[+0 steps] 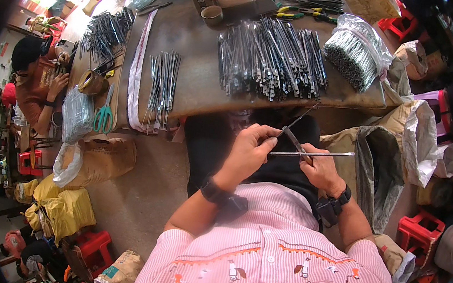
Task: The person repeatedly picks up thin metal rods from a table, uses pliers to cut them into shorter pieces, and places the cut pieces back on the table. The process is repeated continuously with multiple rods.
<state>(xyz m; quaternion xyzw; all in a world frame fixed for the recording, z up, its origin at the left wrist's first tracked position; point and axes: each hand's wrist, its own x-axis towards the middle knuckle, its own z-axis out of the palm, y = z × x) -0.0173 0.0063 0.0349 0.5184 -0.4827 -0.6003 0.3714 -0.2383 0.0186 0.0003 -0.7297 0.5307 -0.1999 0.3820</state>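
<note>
Both hands meet over my lap, just off the near edge of the workbench [187,89]. My left hand [249,151] is closed, thumb and finger pinching a thin dark metal rod [301,116] that slants up toward the bench edge. My right hand [321,170] is wrapped round a flat grey metal tool [294,139], whose kind I cannot make out; its end reaches to the left fingertips. A shiny slender metal strip [334,155] lies crosswise between the hands, over the right fingers. Ahead on the bench is a wide heap of similar metal rods [272,57].
A smaller row of rods [162,81] lies left, beside a white strap [137,70]. A plastic-wrapped bundle [354,52] sits right; yellow-handled pliers [291,15] lie behind. Open sacks [376,175] stand at my right. Teal scissors [104,116] hang near a co-worker [38,78] at far left.
</note>
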